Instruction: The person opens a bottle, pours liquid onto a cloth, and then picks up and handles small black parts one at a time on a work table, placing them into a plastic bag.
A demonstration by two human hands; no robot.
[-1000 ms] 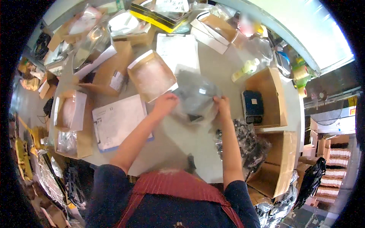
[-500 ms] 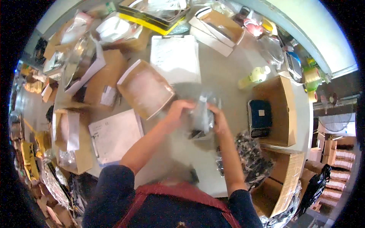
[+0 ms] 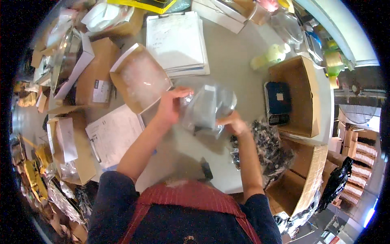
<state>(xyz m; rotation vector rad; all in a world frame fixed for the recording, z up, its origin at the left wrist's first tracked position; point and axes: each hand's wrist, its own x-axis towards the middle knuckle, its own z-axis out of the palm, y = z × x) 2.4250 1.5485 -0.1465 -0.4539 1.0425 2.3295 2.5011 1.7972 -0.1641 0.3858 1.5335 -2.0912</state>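
Between my two hands, a clear plastic bag (image 3: 205, 106) is stretched out above the grey table. My left hand (image 3: 170, 105) grips its left edge, fingers closed at the upper corner. On the other side my right hand (image 3: 235, 123) pinches the bag's lower right part. A pale rectangular patch shows on the bag, and something dark sits at its lower edge, too blurred to name. Below the bag lies a small black object (image 3: 206, 168) on the table. Close to my right forearm is a heap of small black parts in clear bags (image 3: 266, 152).
Left of my hands stands an open carton (image 3: 140, 79) with clear plastic in it. Clipboards with papers (image 3: 176, 42) lie behind and at left (image 3: 115, 136). At right are a box holding a dark blue scale (image 3: 278, 97), another open carton (image 3: 298, 183) and a yellow-green bottle (image 3: 271, 56).
The bag has been spread wider, my hands moving apart, the left one leftward and up. The whole view has tilted, so the table things sit higher in the picture.
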